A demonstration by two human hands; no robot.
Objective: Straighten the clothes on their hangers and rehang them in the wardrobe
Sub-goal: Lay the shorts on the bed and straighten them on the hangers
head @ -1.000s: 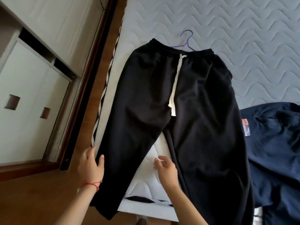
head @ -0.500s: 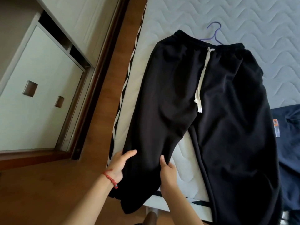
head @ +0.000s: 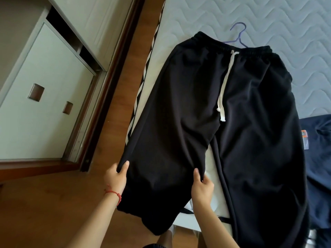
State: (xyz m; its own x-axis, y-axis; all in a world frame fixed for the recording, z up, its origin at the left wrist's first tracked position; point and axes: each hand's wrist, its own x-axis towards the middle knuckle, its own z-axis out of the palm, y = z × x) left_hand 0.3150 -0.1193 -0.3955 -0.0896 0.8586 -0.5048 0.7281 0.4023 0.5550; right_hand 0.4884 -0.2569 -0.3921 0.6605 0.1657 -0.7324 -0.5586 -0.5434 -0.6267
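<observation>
Both hands (head: 115, 178) now pinch black trousers' (head: 223, 122) left leg edges

- Trousers (head: 206, 131), black: one pair, two legs.
- Drawstring (head: 224, 86), white: one, two ends hanging.
- Hanger (head: 239, 35), purple: one, its hook showing above the waistband.
- Garment (head: 318, 158), navy: one, at the right edge, with one label (head: 305, 138).
- Mattress (head: 277, 18), quilted: one.
- Hands: two, left hand (head: 116, 178) and right hand (head: 201, 188).
- Bracelet (head: 114, 194), red: one, on the left wrist.
- Wardrobe doors (head: 44, 104): recessed handles, two.
</observation>
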